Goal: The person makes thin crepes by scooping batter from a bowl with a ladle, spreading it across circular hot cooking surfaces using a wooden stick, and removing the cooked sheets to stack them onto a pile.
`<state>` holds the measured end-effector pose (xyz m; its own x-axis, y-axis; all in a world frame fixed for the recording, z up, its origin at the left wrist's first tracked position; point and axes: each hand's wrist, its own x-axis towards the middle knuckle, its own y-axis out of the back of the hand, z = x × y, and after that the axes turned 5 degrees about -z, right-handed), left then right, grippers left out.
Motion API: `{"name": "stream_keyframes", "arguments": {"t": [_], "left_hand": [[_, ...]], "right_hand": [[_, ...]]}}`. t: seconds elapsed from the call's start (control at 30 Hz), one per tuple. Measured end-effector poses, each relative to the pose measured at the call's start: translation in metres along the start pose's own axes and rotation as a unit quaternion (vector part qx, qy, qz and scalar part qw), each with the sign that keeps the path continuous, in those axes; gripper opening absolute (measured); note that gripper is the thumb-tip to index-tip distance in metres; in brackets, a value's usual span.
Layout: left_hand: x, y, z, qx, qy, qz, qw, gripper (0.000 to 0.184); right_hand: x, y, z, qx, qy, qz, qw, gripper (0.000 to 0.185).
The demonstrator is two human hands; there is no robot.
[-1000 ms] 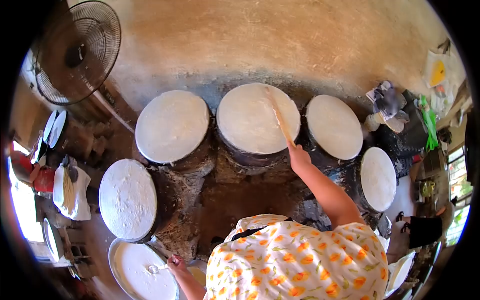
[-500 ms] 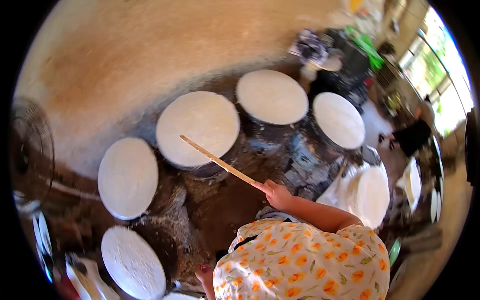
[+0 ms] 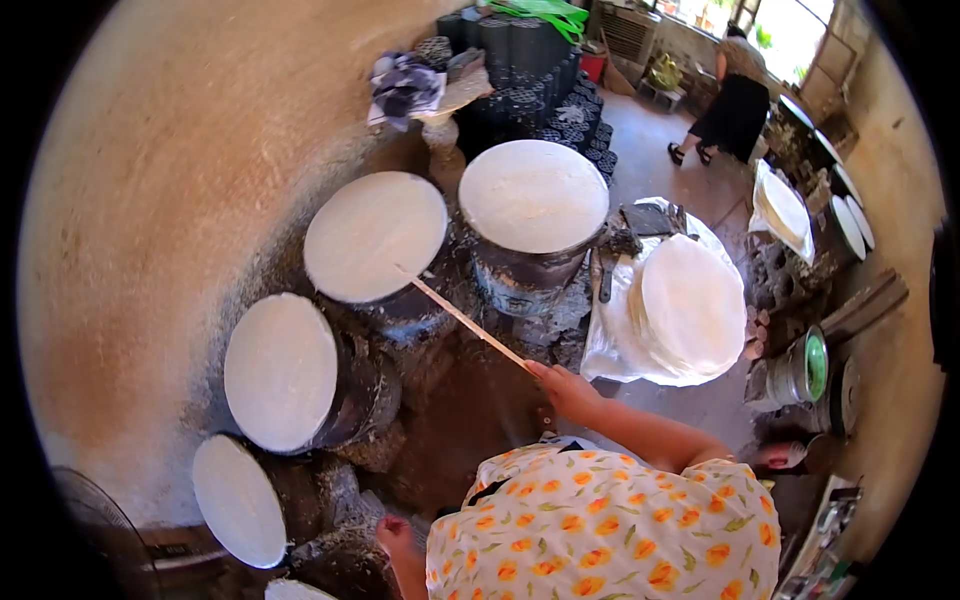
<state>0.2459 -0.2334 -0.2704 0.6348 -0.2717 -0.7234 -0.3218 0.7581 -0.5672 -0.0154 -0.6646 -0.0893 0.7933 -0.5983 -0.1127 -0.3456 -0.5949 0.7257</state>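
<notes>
My right hand [image 3: 570, 393] is closed around the end of a long, thin wooden stick [image 3: 470, 325]. The stick's far tip overlaps the near edge of a round stove top [image 3: 375, 235] coated in white; whether it touches, I cannot tell. My left hand [image 3: 396, 535] hangs low by my side, fingers curled, with nothing visible in it. Other white-coated round tops stand in an arc: one [image 3: 534, 195] farther right, one [image 3: 280, 372] to the left, and another [image 3: 238, 500] nearer my left hand. Right of the stick, a stack of thin white round sheets [image 3: 692, 305] rests on plastic.
Dark cylindrical briquettes [image 3: 510, 60] are piled at the back beside a bundled cloth [image 3: 405, 85]. Another person [image 3: 735, 95] bends near the window. More white rounds [image 3: 783, 205] and a green-lined bucket [image 3: 815, 365] stand along the right. A fan [image 3: 100, 525] is at lower left.
My view has turned right, bringing the sheet stack, briquettes and other person farther into view. The stick stays in my right hand, its tip now by the same top's near edge.
</notes>
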Motion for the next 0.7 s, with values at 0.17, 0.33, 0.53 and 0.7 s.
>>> {"name": "stream_keyframes", "arguments": {"t": [0.17, 0.33, 0.53, 0.7], "left_hand": [[-0.01, -0.085, -0.053, 0.0, 0.07, 0.091, 0.993, 0.01], [-0.026, -0.145, -0.09, 0.058, 0.063, 0.047, 0.995, 0.004], [-0.021, -0.172, -0.102, 0.092, 0.063, 0.074, 0.991, 0.009], [0.008, -0.148, -0.091, 0.124, 0.123, 0.038, 0.984, 0.008]], "right_hand": [[-0.003, 0.035, 0.078, 0.074, -0.017, 0.064, 0.995, 0.065], [0.035, 0.079, 0.137, 0.028, -0.046, 0.174, 0.983, 0.065], [0.074, 0.112, 0.156, -0.07, -0.15, 0.139, 0.976, 0.064], [0.067, 0.111, 0.154, -0.033, -0.168, 0.096, 0.981, 0.066]]}}
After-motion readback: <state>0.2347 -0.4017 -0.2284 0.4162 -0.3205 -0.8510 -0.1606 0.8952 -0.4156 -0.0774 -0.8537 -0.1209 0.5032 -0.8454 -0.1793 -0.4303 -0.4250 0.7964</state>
